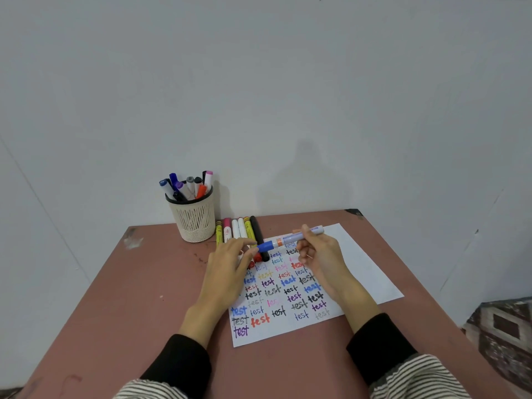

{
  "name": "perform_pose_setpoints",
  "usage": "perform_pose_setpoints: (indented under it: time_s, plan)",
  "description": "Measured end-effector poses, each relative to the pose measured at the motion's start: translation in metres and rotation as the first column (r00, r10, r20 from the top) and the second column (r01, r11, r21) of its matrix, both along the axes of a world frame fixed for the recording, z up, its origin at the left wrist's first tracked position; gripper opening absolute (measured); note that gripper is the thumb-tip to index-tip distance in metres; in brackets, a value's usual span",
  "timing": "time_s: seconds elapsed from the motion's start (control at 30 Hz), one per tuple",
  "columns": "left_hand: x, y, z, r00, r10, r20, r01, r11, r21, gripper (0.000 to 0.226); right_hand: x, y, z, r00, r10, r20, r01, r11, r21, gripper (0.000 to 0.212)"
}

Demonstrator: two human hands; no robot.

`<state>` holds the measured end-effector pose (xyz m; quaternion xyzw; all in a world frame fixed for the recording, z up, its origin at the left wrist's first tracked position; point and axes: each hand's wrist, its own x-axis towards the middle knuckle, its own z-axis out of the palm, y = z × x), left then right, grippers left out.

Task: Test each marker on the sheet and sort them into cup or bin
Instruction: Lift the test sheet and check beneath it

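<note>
You are looking down at a reddish-brown desk (121,298) set against a pale wall. Near the middle lies a white sheet (354,263), its left half filled with rows of the word "test" written in many colours.

Your right hand (319,256) holds a blue marker (288,241) above the sheet, fingers curled round the pale barrel near its back end. The marker lies almost level, its blue cap pointing toward 9 o'clock. Your left hand (230,263) reaches in from 7 o'clock; its fingertips meet the blue cap, though whether that grip is closed on the cap or only touching it cannot be told. Both sleeves are black at the cuff, with striped fabric behind.

At 11 o'clock from the sheet stands a cream mesh cup (194,218) with a dark rim. It holds a bunch of upright markers with blue, purple, grey, black, orange and pink caps.

Between the cup and the sheet lies a row of markers (239,228) side by side on the desk, pointing toward 12 o'clock: yellow, pink, two white, another yellow and a black one. Your left hand covers their near ends.

At 4 o'clock, past the desk's edge, a patterned brown and cream fabric (501,326) shows.
</note>
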<state>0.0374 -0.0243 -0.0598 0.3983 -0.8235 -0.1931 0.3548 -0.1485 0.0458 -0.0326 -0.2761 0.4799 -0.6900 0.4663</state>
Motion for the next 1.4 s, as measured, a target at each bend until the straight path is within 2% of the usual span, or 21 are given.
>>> perform_pose_setpoints:
  time_s: [0.1,0.2,0.3,0.4,0.53,0.63,0.77,0.83,0.93,1.1,1.17,1.27,1.4]
  plan:
    - [-0.002,0.013,0.000,0.993,0.036,-0.114,-0.034,0.999,0.016,0.034,-0.007,0.009,0.002,0.992,-0.116,-0.058,0.116,0.993,-0.001,0.023]
    - [-0.020,0.033,0.004,0.972,0.023,-0.235,-0.006,0.997,0.071,0.021,-0.030,0.023,0.006,0.968,-0.214,-0.129,0.212,0.977,-0.031,0.024]
    - [-0.054,0.053,0.007,0.972,-0.037,-0.234,0.046,0.998,0.033,0.019,-0.065,0.047,0.020,0.918,-0.356,-0.174,0.354,0.934,-0.047,0.024]
    - [-0.108,0.079,0.008,0.977,-0.122,-0.176,0.130,0.991,0.031,0.019,-0.110,0.090,0.035,0.852,-0.481,-0.205,0.472,0.876,-0.098,0.021]
    - [-0.181,0.116,0.000,0.971,-0.237,-0.015,0.238,0.971,0.039,0.024,-0.160,0.151,0.037,0.740,-0.595,-0.312,0.591,0.798,-0.119,0.021]
    - [-0.218,0.137,-0.006,0.966,-0.204,0.158,0.203,0.979,0.022,0.031,-0.185,0.191,0.021,0.664,-0.621,-0.417,0.662,0.747,-0.057,0.025]
    - [-0.240,0.149,-0.013,0.910,-0.198,0.365,0.198,0.979,0.037,0.047,-0.212,0.235,-0.024,0.617,-0.555,-0.558,0.710,0.699,0.090,0.034]
    - [-0.240,0.150,-0.012,0.890,-0.203,0.408,0.202,0.978,0.046,0.049,-0.217,0.248,-0.056,0.651,-0.455,-0.608,0.683,0.701,0.207,0.027]
    - [-0.238,0.150,-0.011,0.881,-0.193,0.432,0.199,0.980,0.033,0.050,-0.220,0.258,-0.110,0.748,-0.257,-0.612,0.575,0.711,0.406,0.026]
    - [-0.239,0.153,-0.011,0.878,-0.195,0.437,0.199,0.979,0.037,0.050,-0.224,0.272,-0.194,0.802,0.026,-0.597,0.469,0.591,0.656,0.026]
    - [-0.239,0.153,-0.010,0.878,-0.195,0.437,0.198,0.979,0.038,0.050,-0.224,0.277,-0.210,0.812,0.053,-0.581,0.456,0.563,0.689,0.027]
    - [-0.238,0.153,-0.011,0.884,-0.196,0.425,0.197,0.980,0.040,0.050,-0.222,0.281,-0.213,0.849,0.029,-0.527,0.432,0.537,0.725,0.014]
    - [-0.238,0.151,-0.013,0.914,-0.217,0.343,0.208,0.976,0.064,0.047,-0.224,0.263,-0.188,0.829,-0.099,-0.551,0.485,0.617,0.620,0.038]
